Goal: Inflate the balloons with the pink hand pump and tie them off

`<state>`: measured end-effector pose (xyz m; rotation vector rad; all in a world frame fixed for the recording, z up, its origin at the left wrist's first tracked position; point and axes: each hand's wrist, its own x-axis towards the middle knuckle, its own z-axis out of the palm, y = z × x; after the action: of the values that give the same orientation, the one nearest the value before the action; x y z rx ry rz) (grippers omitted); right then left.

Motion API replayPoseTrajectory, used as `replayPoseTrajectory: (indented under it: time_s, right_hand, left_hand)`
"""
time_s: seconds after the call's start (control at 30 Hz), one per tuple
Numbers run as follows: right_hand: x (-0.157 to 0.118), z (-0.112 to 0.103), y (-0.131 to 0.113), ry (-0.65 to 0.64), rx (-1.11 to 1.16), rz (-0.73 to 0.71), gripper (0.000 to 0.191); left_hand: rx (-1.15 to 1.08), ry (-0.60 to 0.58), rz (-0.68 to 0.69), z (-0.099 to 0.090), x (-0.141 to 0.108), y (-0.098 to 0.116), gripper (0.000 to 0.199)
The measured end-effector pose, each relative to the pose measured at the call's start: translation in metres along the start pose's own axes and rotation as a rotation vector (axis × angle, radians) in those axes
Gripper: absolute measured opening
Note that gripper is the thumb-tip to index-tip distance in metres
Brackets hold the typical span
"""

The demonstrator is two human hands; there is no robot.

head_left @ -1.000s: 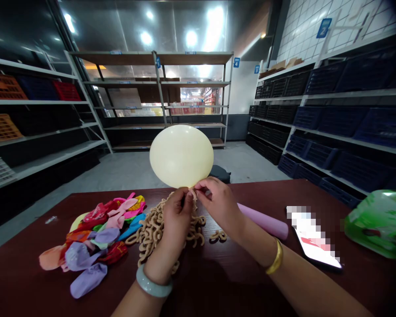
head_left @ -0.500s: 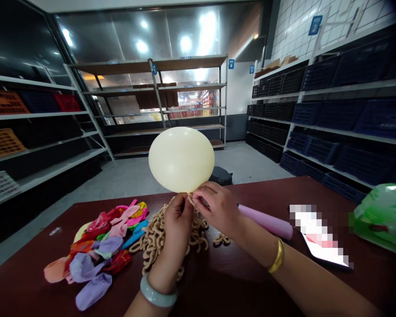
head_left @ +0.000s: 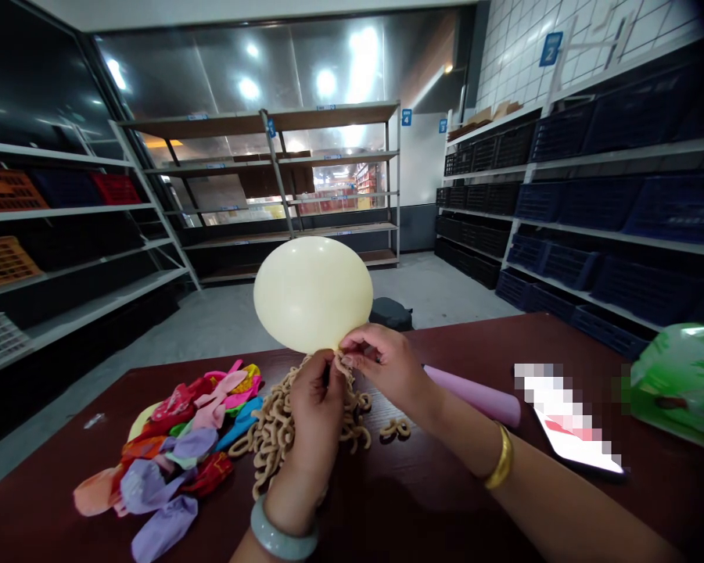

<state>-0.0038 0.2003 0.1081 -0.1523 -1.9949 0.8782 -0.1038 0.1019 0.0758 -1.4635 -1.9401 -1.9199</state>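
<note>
A pale yellow inflated balloon (head_left: 314, 293) stands above my two hands, its neck pointing down. My left hand (head_left: 320, 395) is closed in a pinch at the neck. From the other side my right hand (head_left: 387, 360) pinches a tan elastic band (head_left: 341, 363) against the neck, thumb and fingers together. Fingers partly hide how the band lies there. Under and behind my left hand is a heap of similar tan bands (head_left: 273, 434). To the left lies a pile of limp coloured balloons (head_left: 181, 438).
A few loose tan bands (head_left: 395, 428) lie right of the heap. Beyond my right forearm are a pink-purple cylinder (head_left: 475, 395), a phone with a lit screen (head_left: 575, 426) and a green-white bag (head_left: 680, 383). Shelves with crates (head_left: 587, 203) surround the dark red table (head_left: 434, 508).
The balloon has shifted slightly left and down in view, tilting a little left. My right fingers have moved slightly at the neck; both hands keep their pinch.
</note>
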Motion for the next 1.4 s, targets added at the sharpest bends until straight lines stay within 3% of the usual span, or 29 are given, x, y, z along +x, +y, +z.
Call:
replayPoseTrajectory:
  time_s: [0.23, 0.4, 0.6, 0.67, 0.77, 0.9, 1.23, 1.4]
  right_hand:
    - [0.001, 0.002, 0.0, -0.011, 0.077, 0.096, 0.009]
    - [-0.001, 0.004, -0.002, 0.025, -0.031, 0.074, 0.012]
    - [-0.007, 0.016, -0.004, 0.029, 0.423, 0.358, 0.01]
    - [-0.009, 0.018, -0.006, 0.079, 0.373, 0.308, 0.01]
    - [-0.01, 0.015, -0.008, 0.147, 0.126, 0.109, 0.005]
    - [-0.008, 0.009, -0.009, 0.11, -0.008, -0.019, 0.006]
    - [-0.003, 0.01, -0.001, 0.067, 0.306, 0.262, 0.007]
    - [0.001, 0.005, -0.002, 0.104, 0.132, 0.154, 0.005]
  left_hand:
    - [0.084, 0.014, 0.054, 0.0, -0.001, -0.001, 0.01]
    - [-0.024, 0.022, 0.005, 0.003, 0.0, -0.001, 0.012]
    - [-0.259, 0.073, -0.04, 0.009, -0.001, 0.001, 0.013]
    - [-0.304, 0.113, -0.07, 0.01, -0.002, 0.0, 0.012]
    - [-0.319, 0.141, -0.11, 0.01, -0.003, -0.002, 0.014]
    - [-0.273, 0.146, -0.102, 0.008, -0.004, -0.001, 0.015]
    - [-0.155, 0.113, -0.028, 0.006, -0.002, -0.002, 0.011]
    - [-0.122, 0.098, -0.018, 0.006, -0.003, -0.002, 0.013]
